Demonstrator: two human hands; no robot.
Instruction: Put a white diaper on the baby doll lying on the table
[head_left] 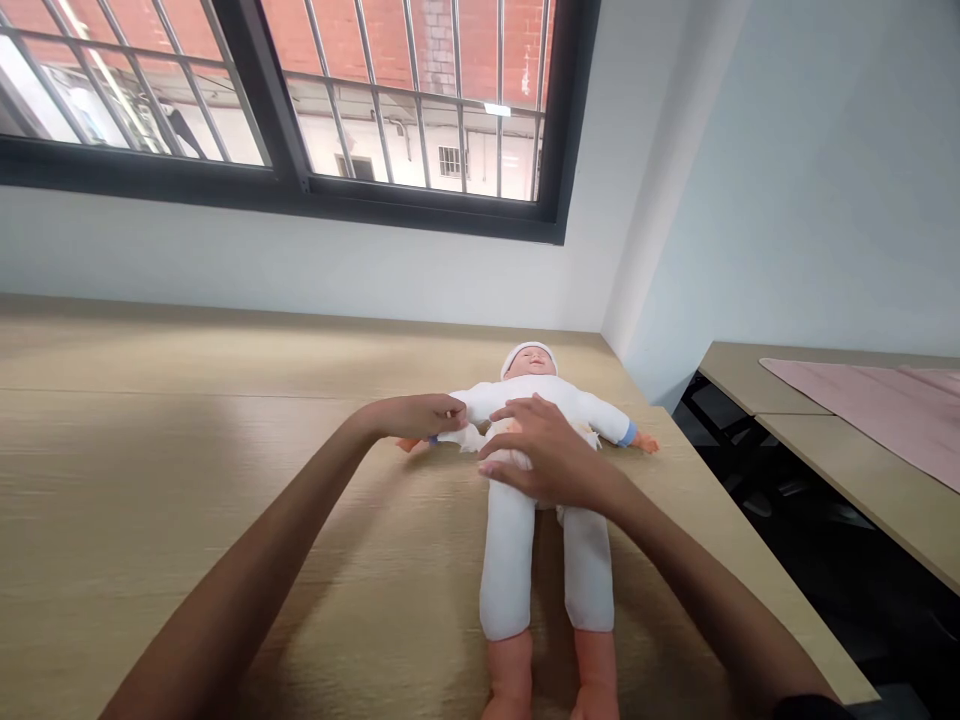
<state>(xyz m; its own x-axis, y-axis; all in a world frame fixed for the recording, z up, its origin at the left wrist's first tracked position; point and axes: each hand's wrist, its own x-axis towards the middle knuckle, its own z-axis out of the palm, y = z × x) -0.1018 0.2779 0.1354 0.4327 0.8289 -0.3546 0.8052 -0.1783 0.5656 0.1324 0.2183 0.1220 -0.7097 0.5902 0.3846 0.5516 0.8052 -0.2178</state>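
Observation:
A baby doll [511,560] in a white suit with blue cuffs and a white cap lies on its back, arms spread, head toward the wall. Around its waist is a white diaper [469,438], with ruffled edges showing on both sides. My left hand [424,412] is closed in a pinch at the diaper's left side, beside the doll's arm. What sits between the fingertips looks like the diaper's edge or tab. Over the doll's belly, my right hand [544,450] rests with its fingers apart, covering much of the diaper front.
The doll lies on a light wooden table [150,520] that meets the wall below a barred window [420,100]. To the right, past a dark gap, stands a second table [810,440] with a pink cloth [885,405] on it.

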